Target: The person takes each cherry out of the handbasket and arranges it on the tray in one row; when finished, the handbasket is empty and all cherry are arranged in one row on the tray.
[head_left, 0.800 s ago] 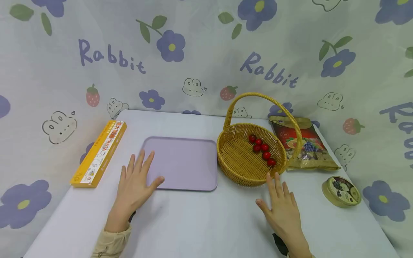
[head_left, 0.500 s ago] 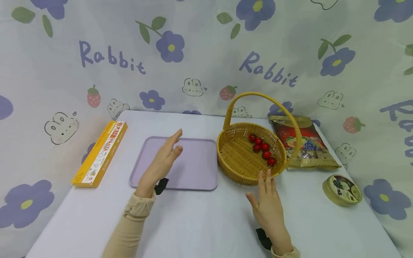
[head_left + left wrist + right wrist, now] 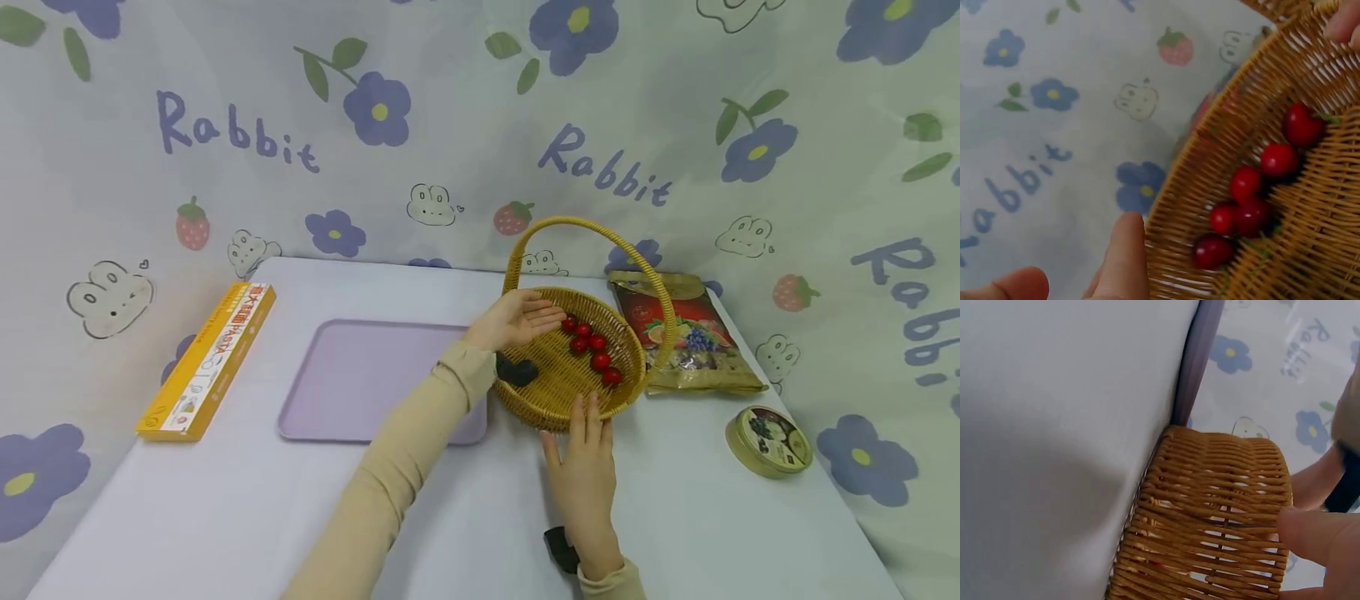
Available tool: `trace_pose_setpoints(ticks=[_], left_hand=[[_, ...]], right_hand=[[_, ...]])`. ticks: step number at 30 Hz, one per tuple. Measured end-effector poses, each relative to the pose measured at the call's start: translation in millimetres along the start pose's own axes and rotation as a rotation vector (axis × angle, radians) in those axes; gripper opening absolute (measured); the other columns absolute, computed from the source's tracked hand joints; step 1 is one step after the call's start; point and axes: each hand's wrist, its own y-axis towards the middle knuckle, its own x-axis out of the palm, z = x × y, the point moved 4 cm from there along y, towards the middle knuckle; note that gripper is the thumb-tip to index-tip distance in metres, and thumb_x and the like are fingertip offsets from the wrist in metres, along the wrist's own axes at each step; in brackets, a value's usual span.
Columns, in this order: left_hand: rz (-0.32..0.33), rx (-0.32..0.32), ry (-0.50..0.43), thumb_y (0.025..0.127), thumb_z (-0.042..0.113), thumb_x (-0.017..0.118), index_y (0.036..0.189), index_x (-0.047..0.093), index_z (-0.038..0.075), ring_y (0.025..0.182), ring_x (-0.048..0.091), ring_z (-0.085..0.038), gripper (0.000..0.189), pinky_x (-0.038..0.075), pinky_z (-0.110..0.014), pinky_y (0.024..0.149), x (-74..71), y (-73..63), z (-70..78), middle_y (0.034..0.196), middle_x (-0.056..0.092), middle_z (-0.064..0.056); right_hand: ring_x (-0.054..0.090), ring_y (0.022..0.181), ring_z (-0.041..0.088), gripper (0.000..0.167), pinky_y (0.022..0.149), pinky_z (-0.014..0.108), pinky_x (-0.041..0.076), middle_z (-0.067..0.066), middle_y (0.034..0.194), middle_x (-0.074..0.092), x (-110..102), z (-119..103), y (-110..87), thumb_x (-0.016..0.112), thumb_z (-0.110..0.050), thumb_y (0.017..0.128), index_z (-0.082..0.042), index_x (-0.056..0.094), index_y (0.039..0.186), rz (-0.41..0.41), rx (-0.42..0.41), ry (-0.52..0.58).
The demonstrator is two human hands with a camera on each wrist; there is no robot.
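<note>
The left hand's fingers (image 3: 1125, 262) are straight and pinch nothing; the left hand (image 3: 513, 323) hangs over the left part of the wicker basket (image 3: 528, 408), beneath its handle (image 3: 581, 222), with fingertips pointing at the cherries. The right hand (image 3: 588, 483) lies at the basket's near rim, its fingers extended and thumb set apart; they appear to touch the rim, though how firmly I cannot tell. The six cherries (image 3: 597, 342) lie inside the basket, toward its right wall.

To take a cherry well, I would keep the left wrist low under the handle, use fingertips only, start with one at the end of the cluster, and let the right hand steady the rim lightly so the basket does not tip.

On the surface (image 3: 480, 542), left of the basket, lies the tray (image 3: 375, 375), the pasta box (image 3: 206, 358) farther left; right of it are the foil bag (image 3: 686, 333) and round tin (image 3: 772, 442).
</note>
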Motion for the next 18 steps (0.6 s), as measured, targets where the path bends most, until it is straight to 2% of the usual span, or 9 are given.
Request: trace_pose_setpoints(ticks=[3,5,6,9,12,13,15,17,18], left_hand=[[0.113,-0.064,-0.124,0.104,0.011,0.039,0.149,0.027,-0.006,0.142,0.035,-0.035,0.049,0.034,-0.036,0.119,2.5,29.9,-13.4,0.153,0.032,-0.025],[0.205,-0.067,-0.166,0.103,0.008,0.04,0.147,0.03,-0.007,0.14,0.038,-0.036,0.047,0.036,-0.038,0.118,-2.8,47.4,-20.7,0.151,0.035,-0.027],[0.251,-0.073,-0.184,0.103,0.007,0.041,0.146,0.031,-0.008,0.14,0.038,-0.037,0.047,0.037,-0.039,0.118,-8.3,61.9,-25.1,0.15,0.036,-0.028],[0.309,-0.116,-0.178,0.101,0.008,0.047,0.142,0.036,-0.01,0.132,0.047,-0.042,0.046,0.046,-0.043,0.109,-40.5,131.0,-40.2,0.141,0.044,-0.033],[0.328,-0.14,-0.18,0.102,0.012,0.047,0.143,0.035,-0.008,0.132,0.046,-0.042,0.048,0.046,-0.045,0.109,-55.8,186.6,-54.3,0.141,0.043,-0.035],[0.324,-0.139,-0.168,0.102,0.012,0.046,0.143,0.035,-0.008,0.131,0.047,-0.042,0.048,0.047,-0.044,0.108,-55.9,185.3,-55.0,0.141,0.043,-0.034],[0.35,-0.116,-0.179,0.104,0.013,0.041,0.146,0.031,-0.006,0.136,0.043,-0.039,0.047,0.043,-0.041,0.112,-37.6,155.2,-53.5,0.146,0.038,-0.03],[0.344,-0.123,-0.178,0.105,0.017,0.042,0.147,0.031,-0.005,0.134,0.045,-0.038,0.049,0.045,-0.038,0.11,-37.6,158.6,-54.2,0.145,0.04,-0.029],[0.352,-0.121,-0.181,0.105,0.016,0.042,0.147,0.032,-0.003,0.134,0.045,-0.037,0.048,0.046,-0.037,0.11,-33.1,152.8,-52.6,0.146,0.04,-0.027]], right_hand=[[0.034,0.131,0.06,0.074,0.092,0.07,0.047,0.026,0.154,0.03,1.7,1.6,1.6,0.068,-0.029,0.091,0.005,0.035,0.146,0.031,0.003,0.024],[0.033,0.132,0.06,0.072,0.093,0.069,0.047,0.025,0.154,0.031,4.5,2.5,2.2,0.068,-0.029,0.091,0.005,0.036,0.146,0.036,0.003,0.033],[0.033,0.132,0.06,0.072,0.094,0.068,0.047,0.024,0.154,0.031,5.9,3.1,2.3,0.069,-0.029,0.091,0.005,0.036,0.145,0.038,0.003,0.038],[0.033,0.132,0.059,0.07,0.094,0.066,0.048,0.022,0.155,0.032,7.5,4.8,1.6,0.069,-0.028,0.091,0.005,0.038,0.144,0.035,0.012,0.045],[0.034,0.131,0.06,0.068,0.09,0.066,0.05,0.021,0.156,0.031,5.3,7.6,1.0,0.069,-0.027,0.09,0.005,0.04,0.143,0.032,0.024,0.05],[0.034,0.131,0.06,0.068,0.09,0.066,0.05,0.021,0.156,0.031,5.4,6.4,0.0,0.069,-0.027,0.091,0.005,0.041,0.143,0.029,0.026,0.056],[0.033,0.132,0.059,0.067,0.09,0.065,0.051,0.02,0.156,0.031,6.4,5.4,-1.5,0.069,-0.026,0.091,0.005,0.041,0.143,0.015,0.032,0.067],[0.03,0.134,0.059,0.066,0.092,0.065,0.05,0.018,0.158,0.029,7.4,5.7,-1.8,0.067,-0.027,0.092,0.004,0.041,0.143,-0.001,0.046,0.081],[0.03,0.135,0.058,0.065,0.093,0.065,0.049,0.017,0.158,0.029,7.7,5.8,-1.8,0.067,-0.027,0.092,0.004,0.041,0.143,-0.004,0.049,0.084]])
